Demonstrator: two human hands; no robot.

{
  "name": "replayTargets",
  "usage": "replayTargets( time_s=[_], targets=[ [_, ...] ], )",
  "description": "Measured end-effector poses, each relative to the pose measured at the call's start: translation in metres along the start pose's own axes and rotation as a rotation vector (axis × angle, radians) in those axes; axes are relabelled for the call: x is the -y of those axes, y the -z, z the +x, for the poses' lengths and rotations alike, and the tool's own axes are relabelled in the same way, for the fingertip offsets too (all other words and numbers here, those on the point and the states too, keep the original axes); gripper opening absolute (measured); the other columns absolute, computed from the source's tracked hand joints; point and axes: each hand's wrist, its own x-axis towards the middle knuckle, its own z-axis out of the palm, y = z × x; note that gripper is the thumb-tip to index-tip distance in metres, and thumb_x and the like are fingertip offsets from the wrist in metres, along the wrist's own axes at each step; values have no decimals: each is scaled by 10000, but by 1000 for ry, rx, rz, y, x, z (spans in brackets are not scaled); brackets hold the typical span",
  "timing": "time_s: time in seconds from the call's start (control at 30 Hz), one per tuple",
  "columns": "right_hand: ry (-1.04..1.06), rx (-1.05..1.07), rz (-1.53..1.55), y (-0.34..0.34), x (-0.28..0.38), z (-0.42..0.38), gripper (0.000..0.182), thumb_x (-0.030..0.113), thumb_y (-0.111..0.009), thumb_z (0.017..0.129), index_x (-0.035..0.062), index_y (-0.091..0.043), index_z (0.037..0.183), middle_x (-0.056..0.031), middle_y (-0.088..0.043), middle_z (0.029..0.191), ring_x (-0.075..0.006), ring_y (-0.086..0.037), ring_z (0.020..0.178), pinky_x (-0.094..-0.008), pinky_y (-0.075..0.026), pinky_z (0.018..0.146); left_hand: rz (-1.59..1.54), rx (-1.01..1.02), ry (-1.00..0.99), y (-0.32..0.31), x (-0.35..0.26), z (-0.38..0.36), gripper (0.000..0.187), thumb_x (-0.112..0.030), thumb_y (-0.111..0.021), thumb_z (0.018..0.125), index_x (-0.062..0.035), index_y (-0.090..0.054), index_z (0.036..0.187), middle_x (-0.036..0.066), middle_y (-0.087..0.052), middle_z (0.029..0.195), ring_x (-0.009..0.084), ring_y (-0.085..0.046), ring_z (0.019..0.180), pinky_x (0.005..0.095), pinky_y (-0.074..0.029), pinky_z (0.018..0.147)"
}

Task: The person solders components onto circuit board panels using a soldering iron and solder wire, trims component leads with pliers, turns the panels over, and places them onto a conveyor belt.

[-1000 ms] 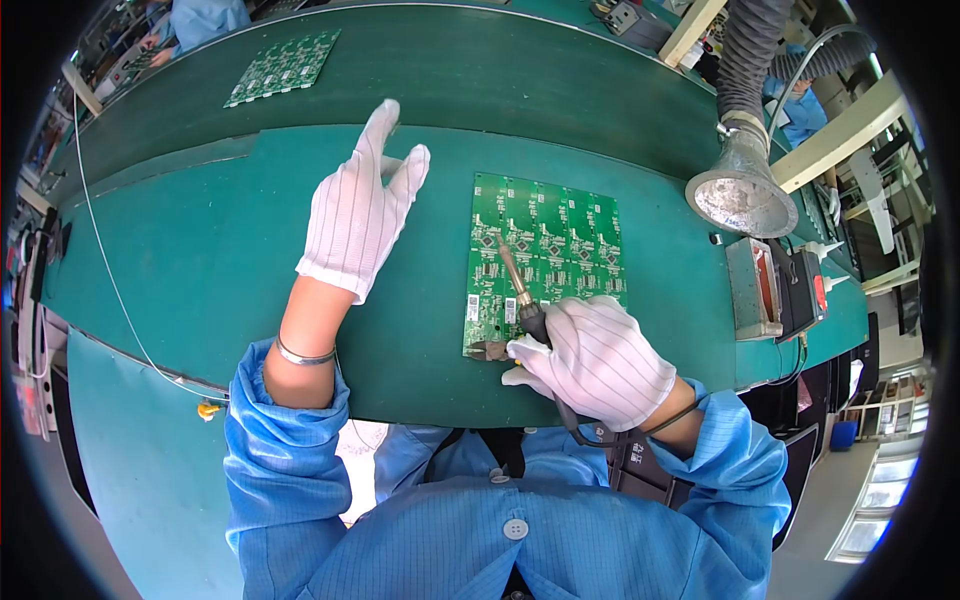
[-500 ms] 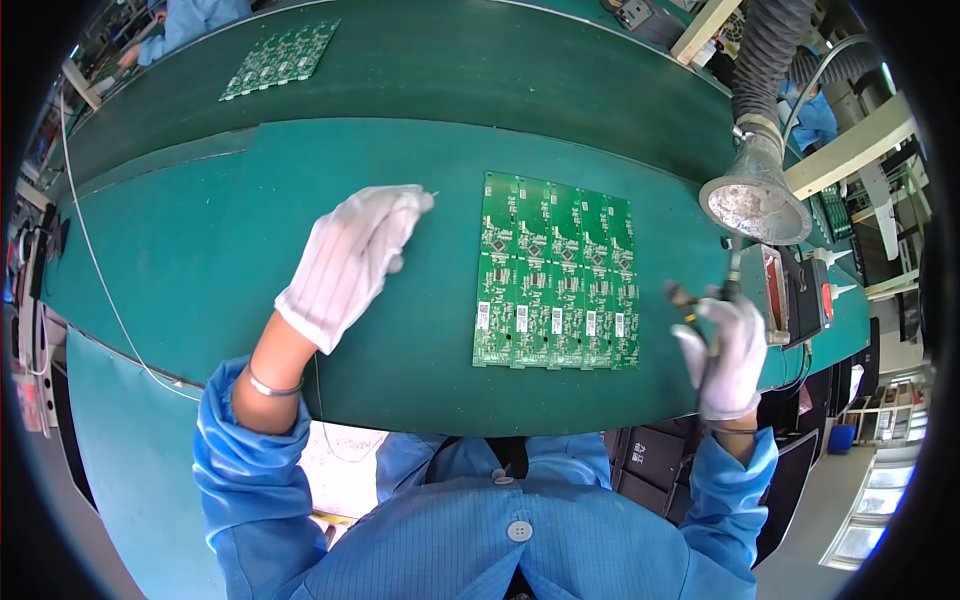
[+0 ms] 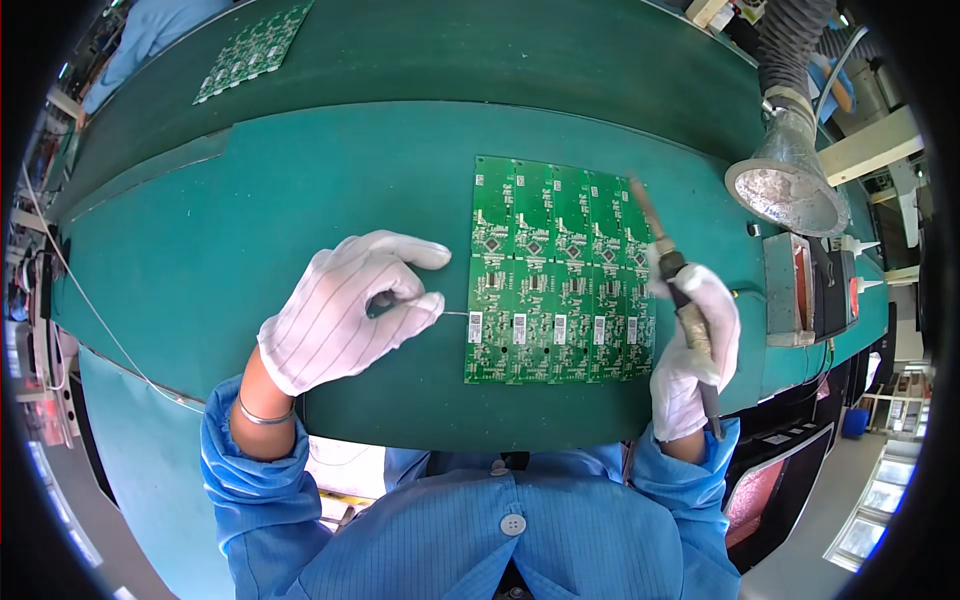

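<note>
Green mat (image 3: 250, 220) holds the circuit board panel (image 3: 555, 270), flat in front of the person, between both hands. No joint being touched yet, so the soldering looks barely begun. Right hand (image 3: 692, 350) is wrapped around the soldering iron (image 3: 668, 265), tip raised over the panel's right edge. Left hand (image 3: 345, 305) pinches thin solder wire (image 3: 455, 313), its end just at the panel's left edge. Joints too small to judge; iron's cord is cut off.

Greens, whites and blue at the tabletop

Both gloves (image 3: 340, 305) (image 3: 695, 345) are white with thin dark pinstripes; the board (image 3: 555, 270) is bright green with white labels; the tabletop (image 3: 250, 200) is dark teal; the sleeves (image 3: 255, 490) are light blue.
</note>
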Motion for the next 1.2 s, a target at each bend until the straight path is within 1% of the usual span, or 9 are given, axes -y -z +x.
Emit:
replayTargets(
  time_s=[0.2, 0.37, 0.5, 0.53, 0.63, 0.67, 0.8, 0.9, 1.2],
  targets=[
    [-170, -106, 49, 6, 6, -14, 263, 137, -700, 962, -8, -583, 1148, -169, -614, 1129, -214, -671, 881, -340, -567, 842, 64, 52, -2, -2, -3, 2, 175, -31, -773, 801, -68, -602, 820, 156, -726, 1156, 256, -669, 774, 361, -538, 680],
    [-134, -151, -76, 23, -2, -21, 345, 271, -650, 1021, -26, -606, 1192, -184, -628, 1187, -254, -698, 926, -376, -562, 890, 6, -1, 96, 1, -7, 1, 145, -8, -740, 810, -46, -603, 841, 171, -722, 1150, 235, -645, 736, 343, -537, 688],
    [-164, -259, -96, 39, -9, -30, 378, 312, -603, 1054, -36, -618, 1200, -192, -642, 1189, -261, -710, 928, -394, -555, 921, -169, -69, 293, 0, -5, -3, 87, -68, -669, 939, 10, -632, 937, 182, -719, 1075, 158, -626, 731, 309, -535, 674],
    [-201, -327, -60, 40, -12, -30, 375, 314, -578, 1071, -44, -612, 1180, -185, -645, 1163, -266, -723, 902, -414, -579, 900, -304, -76, 488, 2, -17, 3, 197, -150, -605, 1020, 43, -642, 1031, 175, -717, 1027, 151, -628, 708, 296, -539, 650],
    [-213, -359, -2, 37, -6, -24, 480, 418, -461, 1107, -44, -576, 1177, -198, -696, 947, -293, -740, 840, -434, -573, 921, -471, -250, 647, -1, -15, 8, 230, -167, -602, 1042, 23, -645, 1166, 146, -723, 1005, 143, -671, 726, 277, -563, 634],
    [-198, -360, 106, 38, -7, -26, 398, 332, -556, 1079, -61, -599, 1125, -181, -661, 1064, -277, -738, 847, -451, -627, 838, -381, -262, 775, 3, -29, 21, 350, -230, -597, 1053, 62, -618, 1244, 164, -715, 996, 161, -635, 661, 278, -533, 614],
    [-254, -256, 172, 39, 0, -29, 252, 170, -614, 1051, -55, -649, 1160, -187, -678, 1119, -299, -747, 933, -395, -592, 907, -546, -257, 573, -7, -4, 28, 441, -279, -621, 1048, 22, -611, 1371, 104, -714, 1042, 121, -646, 753, 256, -544, 654],
    [-245, -174, -87, 30, 3, -17, 187, 32, -712, 936, 33, -685, 1121, -127, -731, 1099, -278, -734, 1010, -365, -572, 904, -56, -45, 568, -6, -6, 57, 427, -305, -652, 1031, 10, -660, 1320, 65, -708, 1058, 113, -658, 825, 253, -558, 706],
    [-53, -68, -292, 17, -6, -10, 302, 53, -728, 885, 93, -655, 1175, -68, -704, 1128, -298, -670, 874, -399, -553, 743, -224, -262, 814, -37, -36, 65, 561, -359, -655, 1020, 67, -600, 1379, 102, -729, 1074, 126, -691, 721, 252, -573, 656]
  ],
)
